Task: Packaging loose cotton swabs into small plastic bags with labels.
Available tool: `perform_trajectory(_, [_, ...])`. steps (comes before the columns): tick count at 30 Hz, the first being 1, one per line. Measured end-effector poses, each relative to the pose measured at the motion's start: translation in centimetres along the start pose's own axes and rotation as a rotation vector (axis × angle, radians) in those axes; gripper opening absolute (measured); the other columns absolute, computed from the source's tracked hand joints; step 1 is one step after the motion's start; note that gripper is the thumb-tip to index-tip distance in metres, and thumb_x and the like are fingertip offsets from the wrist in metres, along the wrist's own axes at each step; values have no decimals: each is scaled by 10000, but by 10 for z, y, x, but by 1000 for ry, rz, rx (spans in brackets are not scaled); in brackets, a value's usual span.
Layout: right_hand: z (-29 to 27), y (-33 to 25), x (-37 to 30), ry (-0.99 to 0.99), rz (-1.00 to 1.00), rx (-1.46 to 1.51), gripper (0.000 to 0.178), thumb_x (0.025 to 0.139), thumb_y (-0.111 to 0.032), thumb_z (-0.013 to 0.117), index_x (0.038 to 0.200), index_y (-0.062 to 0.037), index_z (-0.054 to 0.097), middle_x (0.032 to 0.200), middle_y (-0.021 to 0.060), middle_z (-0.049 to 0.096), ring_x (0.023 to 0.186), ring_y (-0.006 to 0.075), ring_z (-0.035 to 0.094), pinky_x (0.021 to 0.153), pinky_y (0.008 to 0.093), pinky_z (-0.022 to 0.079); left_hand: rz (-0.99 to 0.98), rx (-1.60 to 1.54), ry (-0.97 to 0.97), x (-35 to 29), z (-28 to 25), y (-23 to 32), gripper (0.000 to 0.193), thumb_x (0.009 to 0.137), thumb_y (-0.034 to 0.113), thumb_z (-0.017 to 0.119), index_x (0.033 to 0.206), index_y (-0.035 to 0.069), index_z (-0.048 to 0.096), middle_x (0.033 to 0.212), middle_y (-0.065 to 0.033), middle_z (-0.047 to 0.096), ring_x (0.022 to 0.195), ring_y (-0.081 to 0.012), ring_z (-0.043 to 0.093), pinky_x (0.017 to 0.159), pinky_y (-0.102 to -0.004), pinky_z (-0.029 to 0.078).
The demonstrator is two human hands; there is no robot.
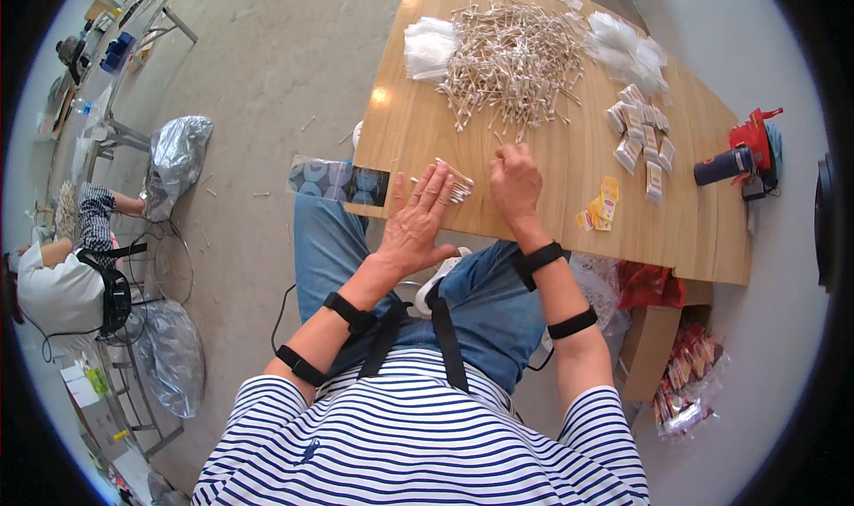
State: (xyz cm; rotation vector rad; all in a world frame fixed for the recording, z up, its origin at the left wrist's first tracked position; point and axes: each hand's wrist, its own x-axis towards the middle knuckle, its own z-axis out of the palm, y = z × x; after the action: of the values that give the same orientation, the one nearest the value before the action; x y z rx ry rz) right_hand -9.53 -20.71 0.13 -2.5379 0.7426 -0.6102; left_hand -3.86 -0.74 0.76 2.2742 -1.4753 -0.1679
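My left hand (416,221) lies flat with its fingers stretched over a small group of cotton swabs (460,188) near the table's front edge. The swabs' white ends show past the fingertips and to the right of the hand. To its right, my right hand (518,182) is closed, knuckles up, just below the large heap of loose cotton swabs (511,56). A few swab ends touch or lie close to its fingers; what the fingers hold, if anything, is hidden. Both hands rest at the wooden table (400,132).
Clear plastic bags (431,49) and more bags (627,48) flank the heap. Packed swab bundles (642,132), yellow cards (600,208) and a dark bottle (722,165) lie to the right. A patterned sheet (338,181) overhangs the left edge. Another person (67,288) sits far left.
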Motion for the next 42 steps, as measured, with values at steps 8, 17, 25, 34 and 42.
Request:
perform_trajectory(8, [12, 4, 11, -140, -13, -91, 93, 840, -123, 659, 906, -58, 649, 988, 155, 634, 856, 366, 668, 743, 474, 540, 55, 91, -47, 18, 8, -12, 1327, 549, 727, 758, 1546, 10, 256, 1634, -142, 202, 1532, -283, 129, 1226, -544, 23])
perform_trajectory(17, [44, -30, 60, -158, 76, -187, 162, 850, -224, 651, 907, -74, 674, 972, 137, 677, 884, 354, 692, 770, 441, 559, 32, 92, -43, 19, 9, -8, 1304, 562, 689, 786, 1547, 17, 259, 1637, -116, 208, 1529, -272, 144, 1228, -538, 47])
perform_trajectory(25, [5, 9, 38, -237, 24, -196, 80, 815, -109, 634, 875, -69, 668, 954, 139, 665, 896, 354, 676, 771, 445, 549, 27, 86, -23, 18, 10, -8, 1298, 539, 677, 798, 1531, 12, 289, 1623, -128, 235, 1522, -270, 168, 1231, -533, 54])
perform_trajectory(34, [19, 2, 19, -86, -88, 75, 56, 831, -69, 614, 853, -55, 663, 931, 161, 617, 848, 383, 649, 749, 471, 529, 35, 113, -8, 20, 12, -7, 1286, 555, 698, 779, 1530, 11, 296, 1627, -127, 226, 1525, -267, 156, 1233, -533, 46])
perform_trajectory(42, [15, -16, 3, -140, -85, 94, 67, 853, -90, 607, 844, -42, 653, 921, 175, 630, 836, 394, 654, 724, 476, 528, 33, 122, -4, 19, 13, -8, 1289, 571, 726, 758, 1537, 15, 285, 1630, -124, 217, 1528, -273, 141, 1230, -546, 31])
